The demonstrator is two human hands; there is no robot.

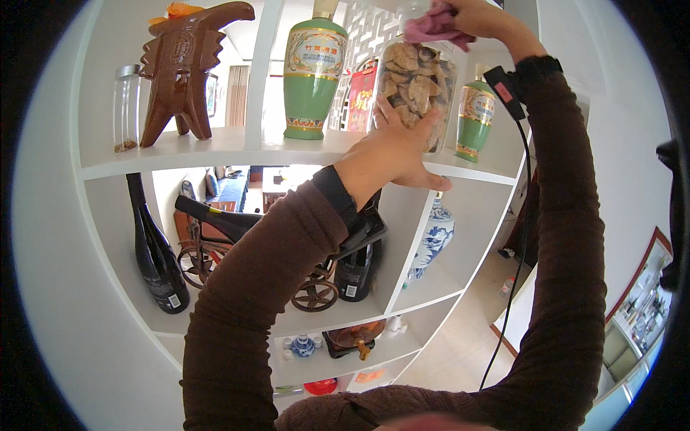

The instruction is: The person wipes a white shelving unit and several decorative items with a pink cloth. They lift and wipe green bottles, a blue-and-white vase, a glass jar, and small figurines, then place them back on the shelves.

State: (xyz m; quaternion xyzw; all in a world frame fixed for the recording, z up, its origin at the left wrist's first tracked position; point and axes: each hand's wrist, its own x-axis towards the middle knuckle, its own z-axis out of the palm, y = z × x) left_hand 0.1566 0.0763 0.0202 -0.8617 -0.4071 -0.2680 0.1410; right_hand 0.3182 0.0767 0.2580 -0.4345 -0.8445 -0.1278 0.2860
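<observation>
A tall clear jar (420,75) filled with brown dried slices stands on the upper shelf. My left hand (392,147) lies against the lower front of it, fingers spread and thumb stretched out to the right over the shelf edge. High up, my right hand (489,20) is closed on a pinkish-purple cloth (437,25), which bunches at the jar's top. Part of the jar's lid is hidden behind the cloth. Green bottles flank the jar: a large bottle (314,79) to its left and a smaller-looking bottle (474,118) to its right.
A brown sculpted vessel (182,72) and a slim glass cylinder (127,108) stand at the shelf's left. Below are dark wine bottles (158,251), a metal wheeled holder (314,294) and a blue-and-white vase (435,233). A black cable (528,194) hangs from my right wrist.
</observation>
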